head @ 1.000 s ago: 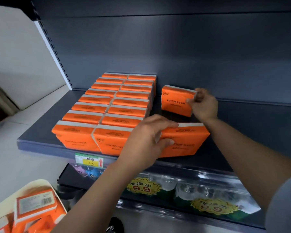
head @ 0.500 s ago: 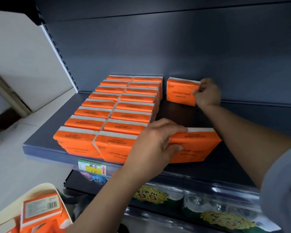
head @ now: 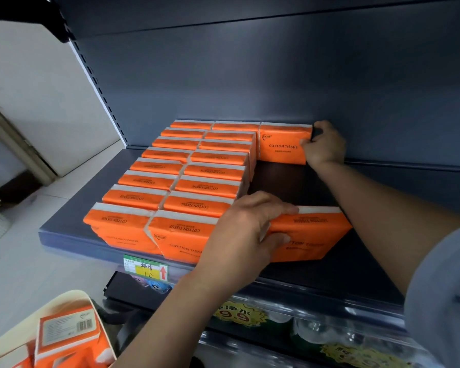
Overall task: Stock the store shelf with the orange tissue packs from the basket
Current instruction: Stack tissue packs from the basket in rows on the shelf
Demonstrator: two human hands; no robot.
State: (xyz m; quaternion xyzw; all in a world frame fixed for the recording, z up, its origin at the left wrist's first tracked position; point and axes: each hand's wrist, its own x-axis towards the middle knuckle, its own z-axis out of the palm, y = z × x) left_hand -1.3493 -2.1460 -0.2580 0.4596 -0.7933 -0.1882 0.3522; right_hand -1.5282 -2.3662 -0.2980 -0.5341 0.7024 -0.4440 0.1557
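Note:
Two rows of orange tissue packs stand on the dark blue shelf. My right hand grips one upright orange pack at the shelf's back, against the back panel and beside the second row. My left hand holds another orange pack at the shelf's front edge, right of the front packs. The cream basket at the bottom left holds more orange packs.
Bare shelf lies between the two held packs and to their right. A yellow-green price tag hangs on the shelf's front lip. Below it, a lower shelf carries bottled water with yellow price stickers. A perforated upright post bounds the shelf at the left.
My right hand has pushed its pack back and left until it meets the back panel beside the second row. My left hand has kept its pack at the front edge.

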